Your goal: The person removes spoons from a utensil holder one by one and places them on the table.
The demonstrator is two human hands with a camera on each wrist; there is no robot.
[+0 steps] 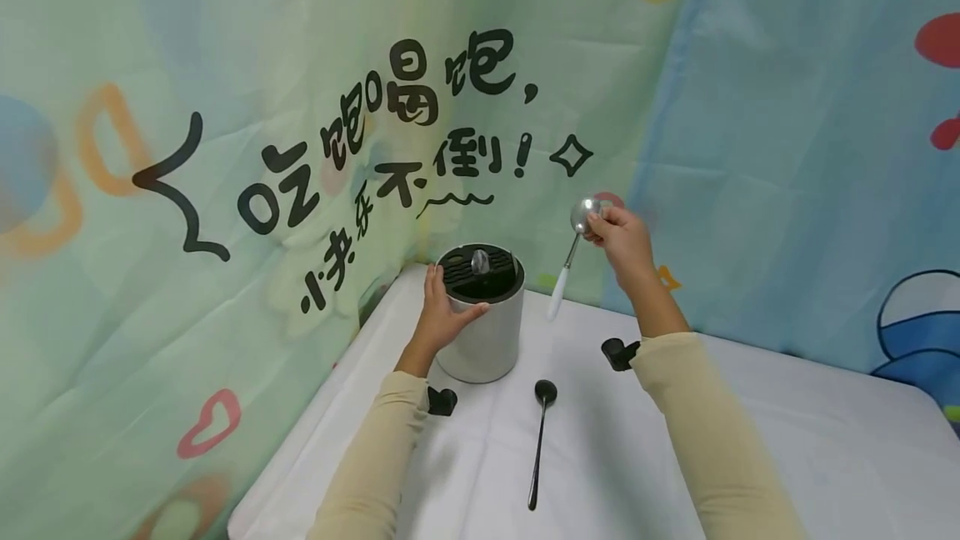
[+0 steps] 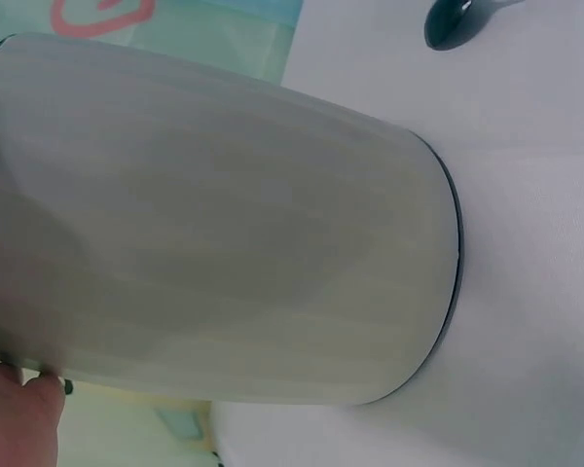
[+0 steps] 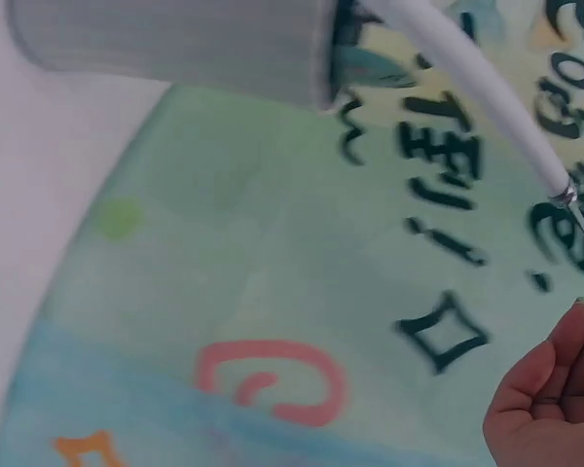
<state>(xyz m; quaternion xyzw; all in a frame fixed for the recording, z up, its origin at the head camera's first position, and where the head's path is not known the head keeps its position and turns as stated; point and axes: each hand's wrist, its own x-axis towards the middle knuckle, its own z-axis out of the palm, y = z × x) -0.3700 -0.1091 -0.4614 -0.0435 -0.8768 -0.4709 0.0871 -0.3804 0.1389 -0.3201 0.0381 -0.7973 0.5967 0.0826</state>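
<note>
A pale green and blue backdrop (image 1: 765, 123) bore large black Chinese lettering (image 1: 420, 82), which read "吃饱喝饱" above and "小快乐不倒!" below, with a four-pointed star after it. In front stood a table (image 1: 810, 448) under a white cloth. Both cream-sleeved arms reached forward over it, the right one raised higher, its hand above the cloth. A light grey canister (image 1: 480, 348) with a slotted black top (image 1: 483, 282) stood upright near the table's far corner. The left hand (image 1: 444, 315) gripped its upper side, thumb spread across the near face. The right hand (image 1: 626, 244) pinched a white-handled spoon (image 1: 558, 294) by its metal bowl, handle slanting down beside the canister. A dark spoon (image 1: 541, 440) lay on the cloth, its bowl towards the canister.
</note>
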